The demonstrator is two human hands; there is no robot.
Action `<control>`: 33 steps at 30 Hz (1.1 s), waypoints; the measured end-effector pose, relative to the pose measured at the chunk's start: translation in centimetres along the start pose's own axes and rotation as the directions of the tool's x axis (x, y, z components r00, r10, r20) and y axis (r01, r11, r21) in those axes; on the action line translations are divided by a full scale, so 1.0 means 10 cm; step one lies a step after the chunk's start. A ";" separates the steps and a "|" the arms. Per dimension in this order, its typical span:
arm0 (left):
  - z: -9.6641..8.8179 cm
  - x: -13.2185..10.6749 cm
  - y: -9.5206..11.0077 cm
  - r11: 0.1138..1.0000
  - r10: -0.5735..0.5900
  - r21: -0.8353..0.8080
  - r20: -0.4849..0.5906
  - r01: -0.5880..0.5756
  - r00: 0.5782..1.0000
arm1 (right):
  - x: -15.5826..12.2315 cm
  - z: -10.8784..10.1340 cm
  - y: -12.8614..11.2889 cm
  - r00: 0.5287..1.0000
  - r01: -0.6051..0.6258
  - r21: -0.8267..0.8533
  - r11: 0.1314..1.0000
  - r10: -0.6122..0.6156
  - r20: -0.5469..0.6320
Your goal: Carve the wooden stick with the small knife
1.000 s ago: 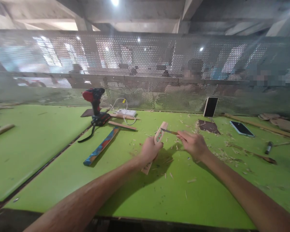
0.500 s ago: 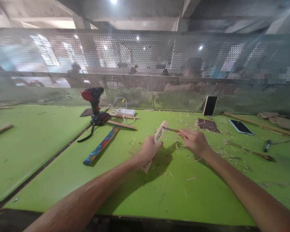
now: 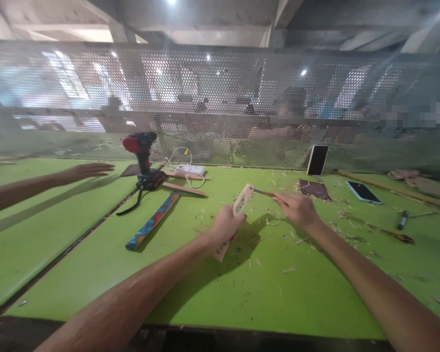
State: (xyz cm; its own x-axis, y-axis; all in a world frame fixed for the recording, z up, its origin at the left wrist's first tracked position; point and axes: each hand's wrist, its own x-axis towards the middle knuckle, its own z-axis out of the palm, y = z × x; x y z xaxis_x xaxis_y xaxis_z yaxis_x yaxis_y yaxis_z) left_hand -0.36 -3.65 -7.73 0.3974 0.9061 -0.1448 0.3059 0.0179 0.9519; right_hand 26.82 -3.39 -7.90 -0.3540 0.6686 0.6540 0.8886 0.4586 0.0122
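Observation:
My left hand (image 3: 227, 224) is closed around the middle of a pale wooden strip (image 3: 246, 192), which slants up and away from me. A red and green painted pattern shows on the strip's upper part, and dark marks show near its lower end. In my right hand (image 3: 299, 211) is a thin carving knife (image 3: 263, 192), gripped by its handle. Its blade points left, with the tip at the right edge of the strip near the top end; whether it touches is hard to tell. Wood shavings (image 3: 273, 221) lie around and below both hands.
A red and black cordless drill (image 3: 143, 159) stands behind a blue painted wooden bar (image 3: 152, 222). Another person's hand (image 3: 90, 170) reaches in from the left. Further back are a white power strip (image 3: 190, 170) and a propped phone (image 3: 317, 160); a second phone (image 3: 363, 191) lies right.
The knife tip has shifted from the painted pattern to the strip's upper right edge, and my right hand has moved slightly right. Another person's arm has come in at the left.

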 end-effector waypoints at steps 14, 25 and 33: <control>-0.03 -0.05 0.05 0.998 -0.045 0.045 0.015 0.045 0.999 | 0.01 -0.01 0.12 0.995 -0.047 0.064 0.997 0.041 0.096; 0.02 -0.02 -0.02 0.999 0.001 0.036 0.008 -0.001 1.000 | -0.04 -0.21 0.48 0.978 -0.181 0.097 0.979 0.190 -0.087; 0.01 0.00 -0.03 0.999 0.013 0.038 -0.010 -0.012 1.000 | 0.02 -0.11 -0.14 0.991 -0.131 0.273 0.953 0.118 0.064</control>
State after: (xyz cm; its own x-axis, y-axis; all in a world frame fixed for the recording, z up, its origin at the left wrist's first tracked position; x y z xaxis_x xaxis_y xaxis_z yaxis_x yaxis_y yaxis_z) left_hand -0.39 -3.67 -8.02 0.3930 0.9103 -0.1302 0.3341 -0.0095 0.9425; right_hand 25.87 -4.53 -6.93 -0.2648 0.7538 0.6014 0.8136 0.5094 -0.2803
